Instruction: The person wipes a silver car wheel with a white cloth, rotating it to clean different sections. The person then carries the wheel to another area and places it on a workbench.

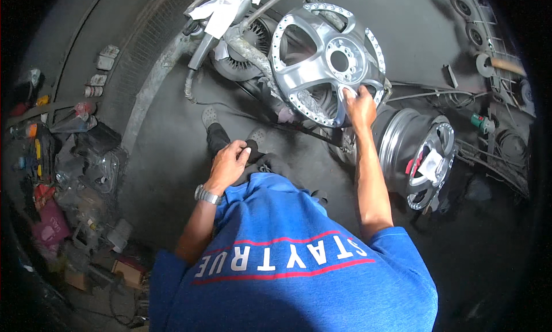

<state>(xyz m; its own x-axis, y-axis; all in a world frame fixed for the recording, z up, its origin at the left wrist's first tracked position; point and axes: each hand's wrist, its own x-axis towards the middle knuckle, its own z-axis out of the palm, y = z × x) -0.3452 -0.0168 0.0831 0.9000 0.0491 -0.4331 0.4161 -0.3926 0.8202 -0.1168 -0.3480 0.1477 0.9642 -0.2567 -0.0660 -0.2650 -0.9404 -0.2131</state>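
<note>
A polished silver alloy wheel [307,70] with small bolt holes around its edge stands tilted on a stand in front of me. My right hand [360,109] grips one of its lower spokes, thumb on the front face; the other fingers are partly hidden. Low in front of my body, my left hand [229,164] is closed with its fingers together. A small dark piece [252,151] shows at its fingertips, too unclear to name. A second alloy wheel [397,145] lies to the right of my right forearm, with white and red scraps inside its face.
A grey power tool [208,43] with white wrapping hangs left of the wheel, its cable trailing down. Behind it is a finned round part [244,59]. Clutter with a pink bag [50,224] and cans [94,91] lines the left. A rack with discs [476,36] stands far right.
</note>
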